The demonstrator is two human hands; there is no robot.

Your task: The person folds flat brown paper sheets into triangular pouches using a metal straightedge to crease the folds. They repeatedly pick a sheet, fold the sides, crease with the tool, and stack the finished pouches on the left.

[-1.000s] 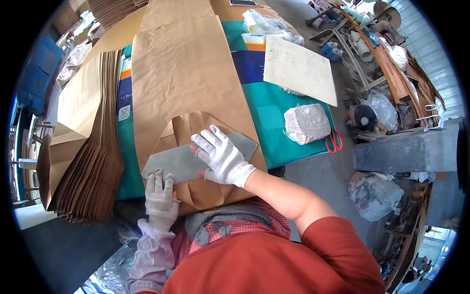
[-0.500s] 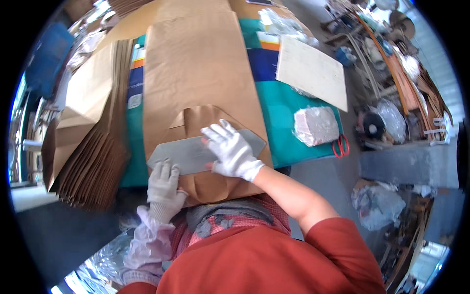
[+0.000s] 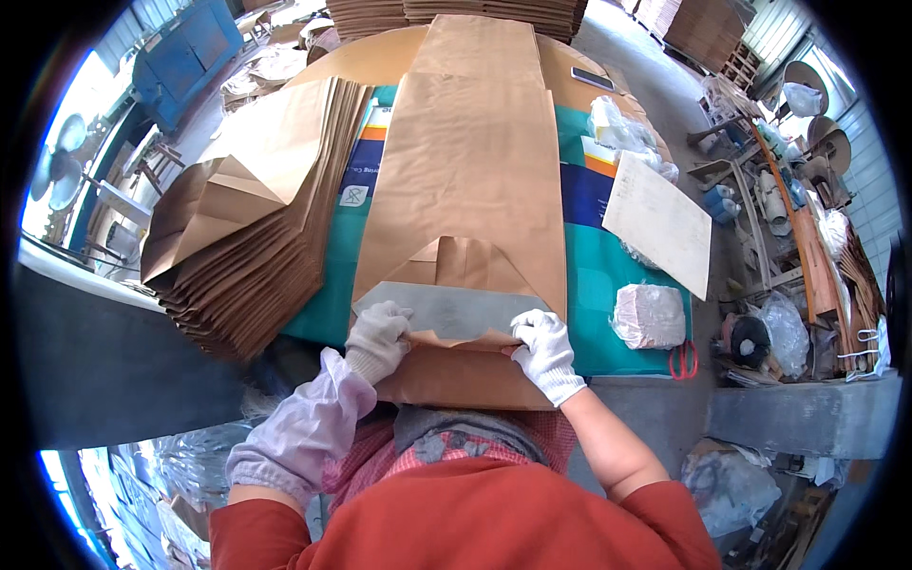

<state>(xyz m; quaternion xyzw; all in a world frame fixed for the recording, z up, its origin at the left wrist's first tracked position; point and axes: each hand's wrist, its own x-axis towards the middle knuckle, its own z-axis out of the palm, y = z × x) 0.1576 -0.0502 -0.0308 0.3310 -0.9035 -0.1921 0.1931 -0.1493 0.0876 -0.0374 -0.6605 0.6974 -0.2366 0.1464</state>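
A large brown paper bag point(image 3: 465, 171) lies lengthwise before me, its near end opened into a folded, pointed flap. Across that end rests a flat grey plate point(image 3: 451, 309) with angled corners. My left hand point(image 3: 378, 342), in a white glove, is closed on the bag's near flap at the plate's left part. On the right, my gloved right hand point(image 3: 548, 356) pinches the same flap between thumb and fingers. The paper edge between the hands is turned up over the plate's near edge.
A fanned stack of brown paper bags point(image 3: 256, 237) stands left. On the teal cover point(image 3: 594, 275) to the right are a pale board point(image 3: 660, 218), a plastic-wrapped block point(image 3: 650, 316) and red-handled scissors point(image 3: 683, 361). A phone point(image 3: 593, 78) lies farther back.
My right hand has moved off the plate's top to its near edge on the right. Both hands have taken hold of the near flap, which is now folded up. The view has shifted.
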